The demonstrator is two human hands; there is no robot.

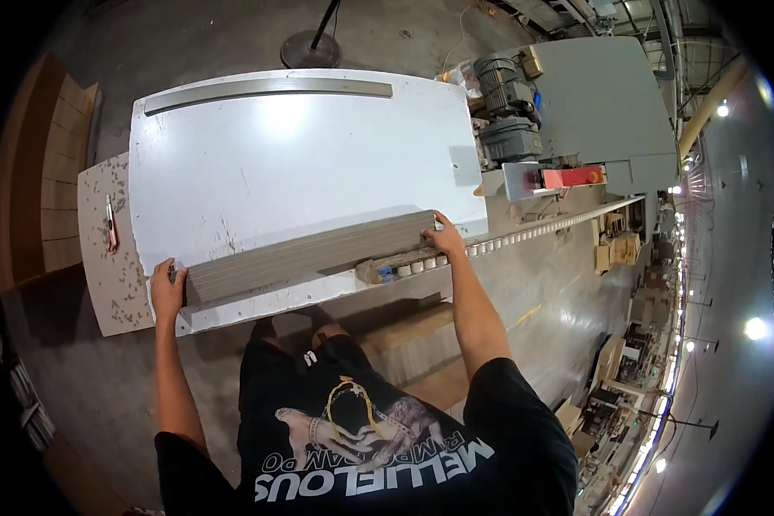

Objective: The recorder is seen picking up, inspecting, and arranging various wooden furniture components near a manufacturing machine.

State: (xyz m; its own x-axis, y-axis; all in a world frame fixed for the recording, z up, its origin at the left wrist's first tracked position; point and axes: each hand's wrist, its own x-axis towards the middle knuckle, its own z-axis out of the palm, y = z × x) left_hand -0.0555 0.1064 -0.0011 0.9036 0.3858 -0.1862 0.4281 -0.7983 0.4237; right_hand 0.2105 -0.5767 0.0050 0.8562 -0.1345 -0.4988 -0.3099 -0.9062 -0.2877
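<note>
A long stack of thin grey strips (pixel 310 255) lies at a slant near the front edge of a white-topped table (pixel 301 155). My left hand (pixel 168 288) grips its left end, thumb against the near corner. At the other end my right hand (pixel 444 236) is closed around the corner, with the thumb on the near side and the fingers at the end face. Both palms are hidden. A single flat grey strip (pixel 267 88) rests along the table's far edge.
Right of the table stands a grey machine (pixel 602 103) with motors (pixel 503 95) and a red part (pixel 572 177). A row of white rollers (pixel 507 242) runs from the table's front right. A red-handled cutter (pixel 112 232) lies on the speckled board (pixel 116 288) at left. Brown boards (pixel 47 163) stand beyond.
</note>
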